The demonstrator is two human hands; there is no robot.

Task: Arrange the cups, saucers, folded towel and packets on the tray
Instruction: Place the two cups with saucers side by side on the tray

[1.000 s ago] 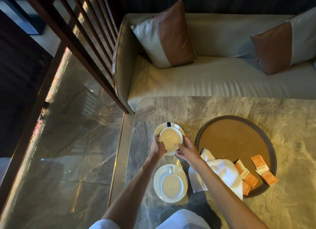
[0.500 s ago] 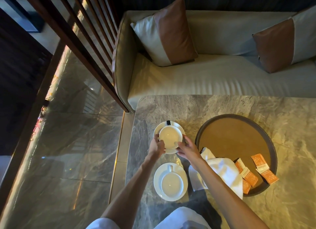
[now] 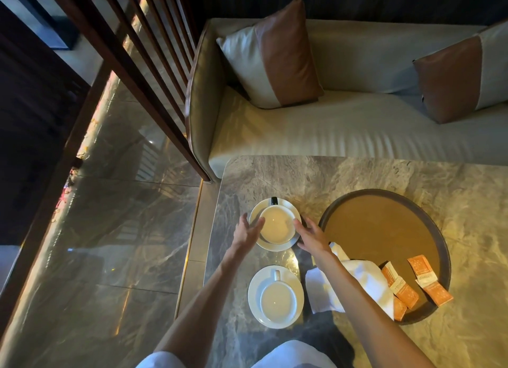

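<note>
Right now I have both hands flanking the far cup (image 3: 276, 226) on its saucer (image 3: 275, 247), left of centre in the frame. My left hand (image 3: 247, 234) and right hand (image 3: 312, 235) are spread at the saucer's edges, gripping nothing; whether the fingertips touch the china I cannot tell. I judge this the step of taking that set to the round tray (image 3: 357, 194) just to its right. The next move calls for closing on the saucer rim from both sides and lifting level, so the cup does not slide. The near cup (image 3: 276, 301) and near saucer (image 3: 255, 285) sit lower on the marble table (image 3: 357, 172). The white towel (image 3: 369, 273) droops over the tray's lower-left rim and the orange packets (image 3: 400, 285) lie at its lower right, leaving the upper part as my target.
</note>
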